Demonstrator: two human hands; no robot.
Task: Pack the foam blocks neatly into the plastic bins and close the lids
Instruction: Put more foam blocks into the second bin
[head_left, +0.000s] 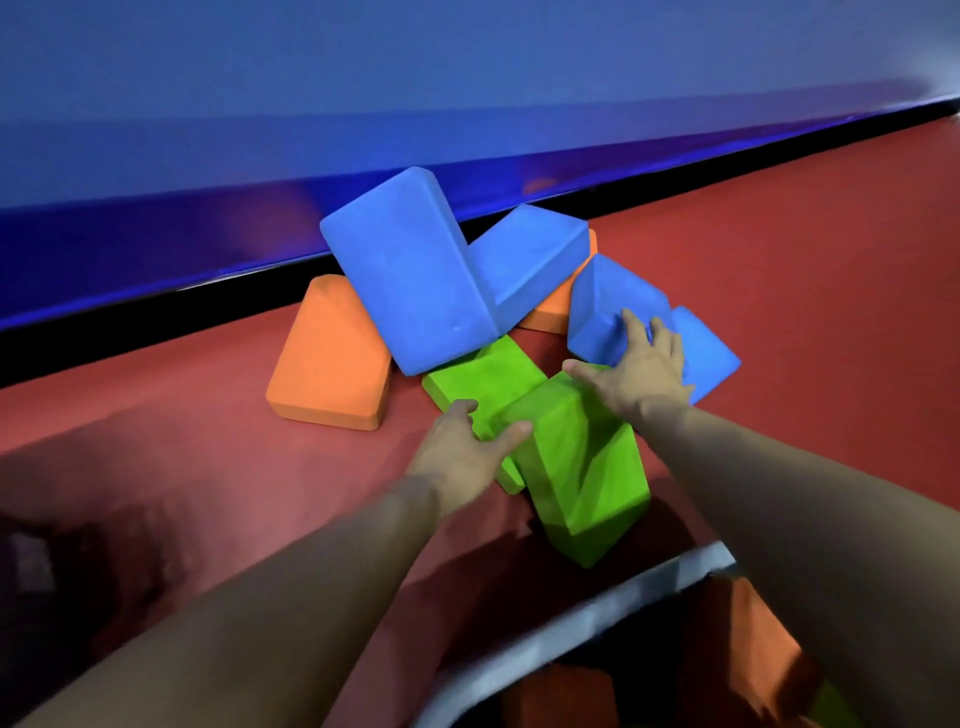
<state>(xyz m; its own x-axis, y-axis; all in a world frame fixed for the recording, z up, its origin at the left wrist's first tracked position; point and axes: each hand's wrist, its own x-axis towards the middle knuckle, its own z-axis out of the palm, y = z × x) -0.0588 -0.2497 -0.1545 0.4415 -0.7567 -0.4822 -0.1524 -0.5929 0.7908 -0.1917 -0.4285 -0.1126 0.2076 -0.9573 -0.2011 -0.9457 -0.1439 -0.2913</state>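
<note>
Head view: near upright green foam block (576, 467) is flanked by spread, empty left grip (462, 447) and right grip (636, 376); a one-sided squeeze could topple it.

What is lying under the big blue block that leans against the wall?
The big blue block rests partly on a green block and overlaps an orange block. Anything else beneath it is hidden.

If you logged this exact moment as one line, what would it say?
stage: gathering blocks | left hand: open, on green block | right hand: open, reaching blue block | bin: lid off
</note>
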